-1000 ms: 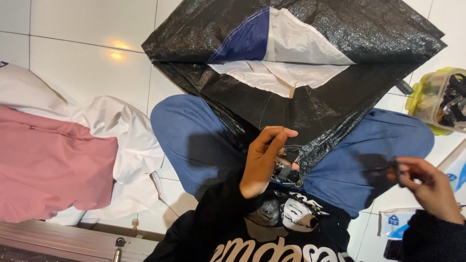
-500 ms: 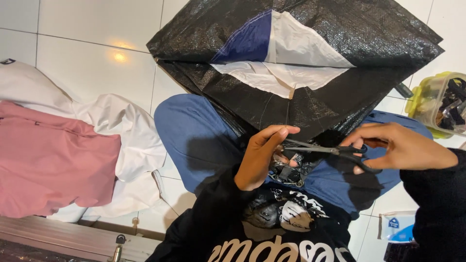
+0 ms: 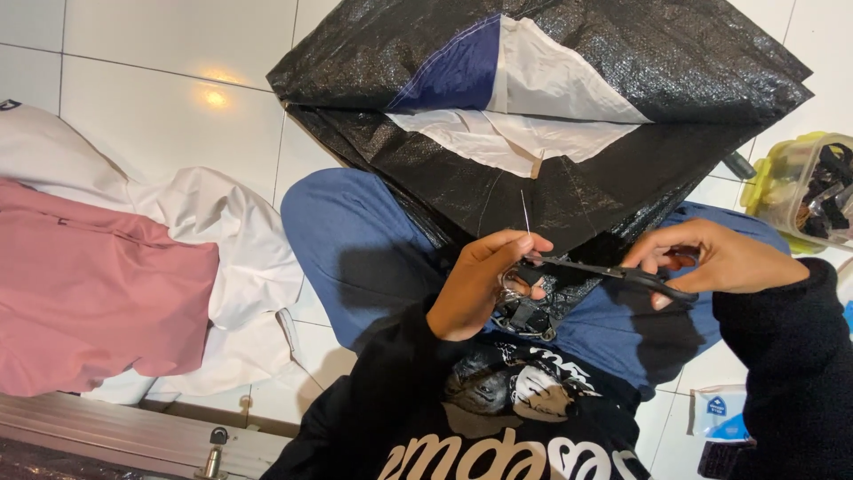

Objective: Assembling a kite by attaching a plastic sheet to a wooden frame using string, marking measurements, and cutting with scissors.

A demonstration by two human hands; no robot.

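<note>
- Left hand (image 3: 475, 284) had its fingers (image 3: 506, 244) pinched shut on a thin thread (image 3: 524, 212) that ran straight up from them.
- Right hand (image 3: 711, 258) gripped black scissors (image 3: 613, 269), tips right at the left fingers, touching or not I couldn't tell.
- Just past the fingers, black woven sheet (image 3: 462, 191) draped over the blue-jeaned lap (image 3: 355, 240).
- Farther off: yellow-rimmed tub (image 3: 782, 191) beyond the right hand, pink cloth (image 3: 98, 293) way off left on the floor.
</note>
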